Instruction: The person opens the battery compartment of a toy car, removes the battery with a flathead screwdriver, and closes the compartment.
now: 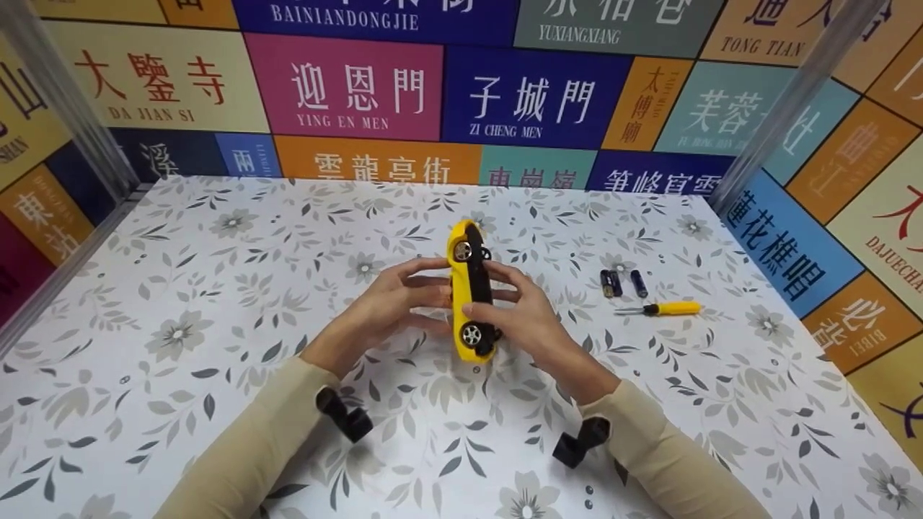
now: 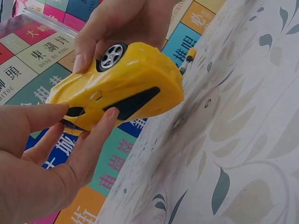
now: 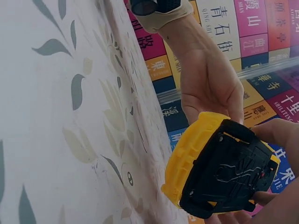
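A yellow toy car (image 1: pixel 460 288) is held up on its side above the table, between both hands. The left hand (image 1: pixel 386 299) has its fingertips on the roof and window side of the car; in the left wrist view, these fingers (image 2: pixel 105 123) touch around a dark window. From the other side, the right hand (image 1: pixel 530 317) grips the car, its thumb lying across the flank near a wheel (image 1: pixel 471 335). The black underside (image 3: pixel 229 170) faces the right wrist camera and shows screws and moulded lines.
To the right of the hands lie three small dark batteries, two side by side (image 1: pixel 611 283) and one apart (image 1: pixel 639 283). Below them is a screwdriver (image 1: pixel 674 308) with a yellow handle. Panels with printed lettering (image 1: pixel 346 86) surround the flowered tabletop (image 1: pixel 180 339).
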Motion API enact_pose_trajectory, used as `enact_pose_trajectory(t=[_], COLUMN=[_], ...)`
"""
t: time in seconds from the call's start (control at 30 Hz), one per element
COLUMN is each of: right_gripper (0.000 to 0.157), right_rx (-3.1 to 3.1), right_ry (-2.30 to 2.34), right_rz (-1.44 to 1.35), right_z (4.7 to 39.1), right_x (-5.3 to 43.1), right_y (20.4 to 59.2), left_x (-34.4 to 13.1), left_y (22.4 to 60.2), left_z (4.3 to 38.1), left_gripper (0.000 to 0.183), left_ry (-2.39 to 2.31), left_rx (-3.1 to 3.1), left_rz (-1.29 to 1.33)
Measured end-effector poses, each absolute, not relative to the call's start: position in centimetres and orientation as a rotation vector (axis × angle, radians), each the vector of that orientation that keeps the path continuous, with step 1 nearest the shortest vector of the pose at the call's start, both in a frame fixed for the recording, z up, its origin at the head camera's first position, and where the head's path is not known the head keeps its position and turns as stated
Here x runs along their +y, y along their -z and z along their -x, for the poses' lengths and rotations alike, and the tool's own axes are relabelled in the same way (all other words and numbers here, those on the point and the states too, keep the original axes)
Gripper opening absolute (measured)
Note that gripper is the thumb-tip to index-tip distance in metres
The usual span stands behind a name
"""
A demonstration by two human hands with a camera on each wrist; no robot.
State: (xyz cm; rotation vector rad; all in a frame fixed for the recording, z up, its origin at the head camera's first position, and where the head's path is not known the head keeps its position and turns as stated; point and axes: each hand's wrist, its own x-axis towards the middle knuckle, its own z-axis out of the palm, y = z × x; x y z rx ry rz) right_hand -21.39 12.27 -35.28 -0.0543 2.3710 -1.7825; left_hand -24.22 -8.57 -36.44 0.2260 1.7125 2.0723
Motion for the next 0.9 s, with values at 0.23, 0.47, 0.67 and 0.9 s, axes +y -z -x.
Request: enact_pose_trajectory(t=[0.23,0.47,0.67,0.9], right_gripper=[0.075,0.072,0.069,0.064], right_rx=[2.273,2.168,2.073,2.083], right_ry=[1.872,1.924,1.954,1.94], right_rz=[0.145,0.282,0.336,0.342], right_z=[21.28,21.36,21.43,21.46], right_x=[12.76,13.12,13.16,13.19], right_y=[34.94,34.92,35.07,35.02], left_x=[-8.72,-8.97,-9.01,-8.96], left_y=[36.17,36.13,36.24,36.16], left_z=[24.29,24.35,24.36,24.31], left_gripper=[0.053,0.061,0.063,0.062], left_ry=[-2.059,-2.015,-2.049,-2.083], left_rx=[1.713,1.638,1.532,1.541], left_rz=[-0.216,-0.275,-0.322,-0.283])
